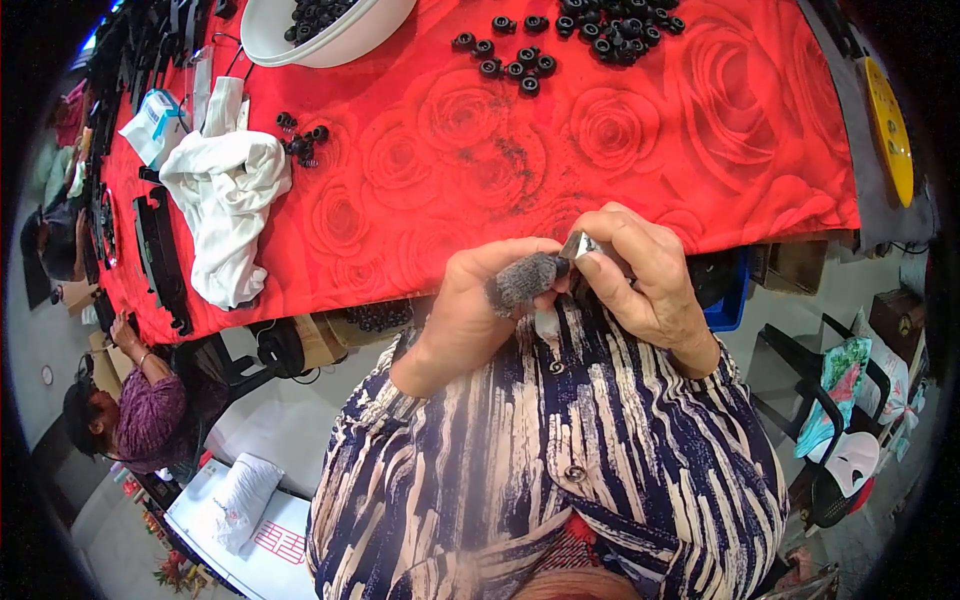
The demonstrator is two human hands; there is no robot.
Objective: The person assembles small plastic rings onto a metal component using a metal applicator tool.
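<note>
Just off the table's near edge, my two hands meet in front of the striped shirt. My left hand is closed, with a fuzzy dark grey piece of knitted cloth at its fingers; whether it is worn or held I cannot tell. At the fingertips sits a small black part, mostly hidden. My right hand pinches a small flat metal blade with a white wrapped end. The blade's tip touches or nearly touches the black part.
Small round black parts lie in a group on the red rose-patterned tablecloth. More fill a white bowl. A crumpled white cloth lies left, beside black strips. Another person works at the left.
</note>
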